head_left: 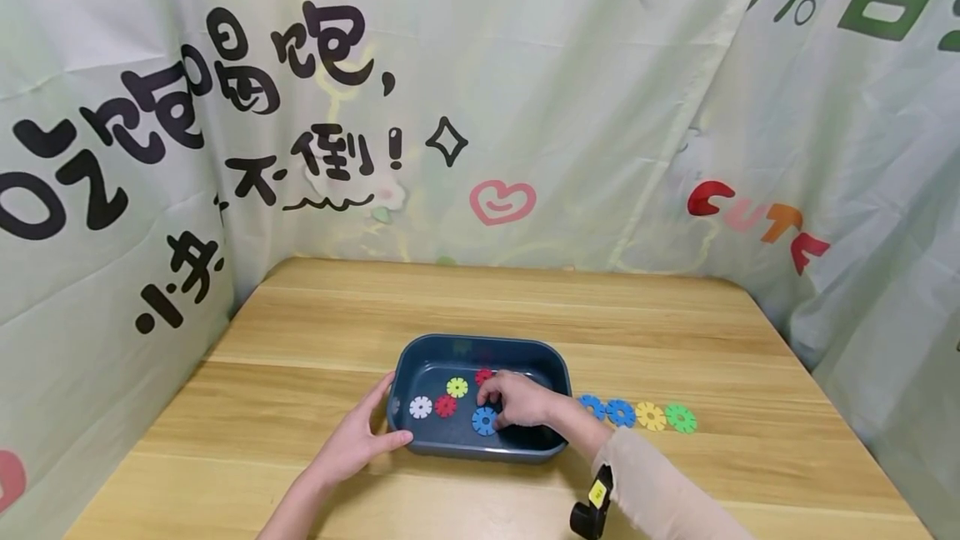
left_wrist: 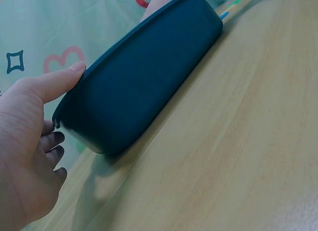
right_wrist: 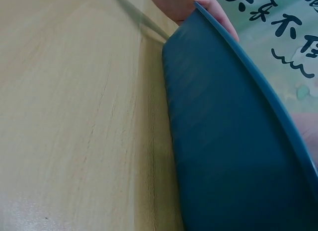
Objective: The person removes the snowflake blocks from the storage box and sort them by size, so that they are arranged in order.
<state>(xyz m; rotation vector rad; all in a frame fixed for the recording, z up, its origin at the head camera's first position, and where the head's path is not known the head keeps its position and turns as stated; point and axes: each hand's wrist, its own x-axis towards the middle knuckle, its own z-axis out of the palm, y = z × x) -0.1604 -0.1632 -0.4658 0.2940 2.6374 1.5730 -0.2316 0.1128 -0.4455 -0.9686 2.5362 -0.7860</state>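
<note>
A dark blue rectangular tub (head_left: pixel 442 446) stands on the table with flat, notched plastic snowflake discs inside. My left hand (head_left: pixel 358 437) grips its left end, thumb on the near rim and fingers against the outer wall; the left wrist view shows this thumb (left_wrist: pixel 59 84) on the rim. My right hand (head_left: pixel 523 400) reaches inside over the right half, thumb and index finger apart, beside a blue disc (head_left: pixel 484 421). Left of it lie a white disc (head_left: pixel 421 407), a red disc (head_left: pixel 446 406) and a yellow-green disc (head_left: pixel 457 387). Another red disc (head_left: pixel 483 376) is partly covered by my right hand.
Right of the tub, a row on the wooden table (head_left: pixel 480 298) holds two blue discs, one nearer the right (head_left: pixel 621 413), then a yellow disc (head_left: pixel 650 417) and a green disc (head_left: pixel 681 418). My right forearm passes in front of the row's left end. Printed curtains (head_left: pixel 570 107) surround the table.
</note>
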